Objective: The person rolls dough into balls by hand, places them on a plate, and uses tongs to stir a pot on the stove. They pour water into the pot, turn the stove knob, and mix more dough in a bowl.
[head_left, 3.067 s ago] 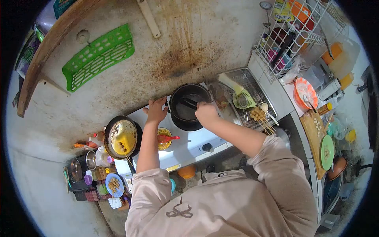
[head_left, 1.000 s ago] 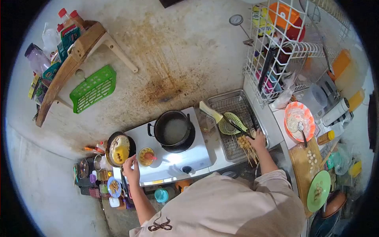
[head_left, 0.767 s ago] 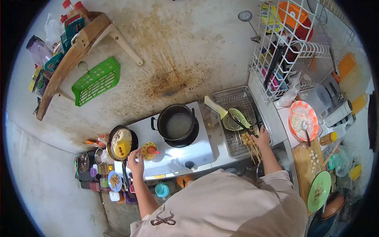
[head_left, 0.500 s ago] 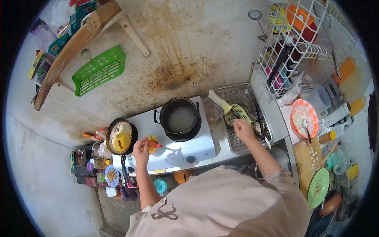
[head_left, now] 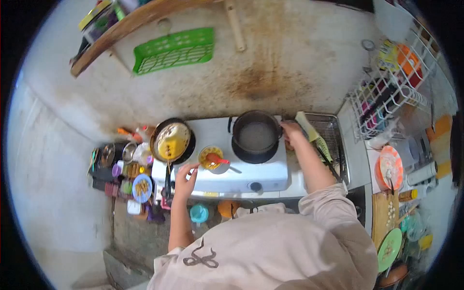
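Your right hand (head_left: 291,133) covered pot (head_left: 256,131) handle, grip unclear; contents blurred. Your left hand (head_left: 185,175), fingers loosely parted, hovered near bowl (head_left: 201,153) with red spoon (head_left: 218,159). Pot sat on stove (head_left: 270,175); pan (head_left: 153,140) held yellow food (head_left: 170,145).

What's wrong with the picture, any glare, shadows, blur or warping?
In the head view, the wide lens seems to bow the wooden shelf, and the corners go black; bright glare washes over the white stove's front; a shadow falls beside the small bowl; the wire rack looks soft, its contents hard to make out.
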Demonstrator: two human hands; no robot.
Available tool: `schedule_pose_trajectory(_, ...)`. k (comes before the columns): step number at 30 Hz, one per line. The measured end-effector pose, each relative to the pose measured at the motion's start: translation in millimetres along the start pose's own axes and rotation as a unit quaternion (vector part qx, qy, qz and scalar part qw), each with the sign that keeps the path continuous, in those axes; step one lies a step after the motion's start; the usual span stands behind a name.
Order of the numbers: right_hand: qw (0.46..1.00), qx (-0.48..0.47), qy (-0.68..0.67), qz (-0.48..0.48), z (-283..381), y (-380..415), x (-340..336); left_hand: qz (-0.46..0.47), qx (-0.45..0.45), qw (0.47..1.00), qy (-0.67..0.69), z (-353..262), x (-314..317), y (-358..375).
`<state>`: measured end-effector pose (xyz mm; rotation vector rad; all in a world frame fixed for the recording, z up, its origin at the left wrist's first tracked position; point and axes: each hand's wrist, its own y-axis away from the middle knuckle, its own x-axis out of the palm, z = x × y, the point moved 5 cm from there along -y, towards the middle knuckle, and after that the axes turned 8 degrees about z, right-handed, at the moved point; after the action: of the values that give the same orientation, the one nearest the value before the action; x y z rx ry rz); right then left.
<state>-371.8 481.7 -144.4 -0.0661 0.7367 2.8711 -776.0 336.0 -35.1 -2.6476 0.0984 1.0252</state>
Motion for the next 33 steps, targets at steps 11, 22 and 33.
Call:
schedule_pose_trajectory(11, 0.997, 0.037, 0.047, 0.046, 11, 5, 21, 0.033, -0.059, 0.996, 0.056, 24, -20, 44)
schedule_pose_trajectory(22, 0.933, -0.165, 0.299, -0.115, 32, 65, 33, 0.083, 0.036, 0.994, 0.066, 10, -3, 10)
schedule_pose_trajectory(33, 0.958, -0.159, 0.147, -0.19, 21, 228, -73, 0.191, 0.115, 0.971, 0.09, -27, 45, -13)
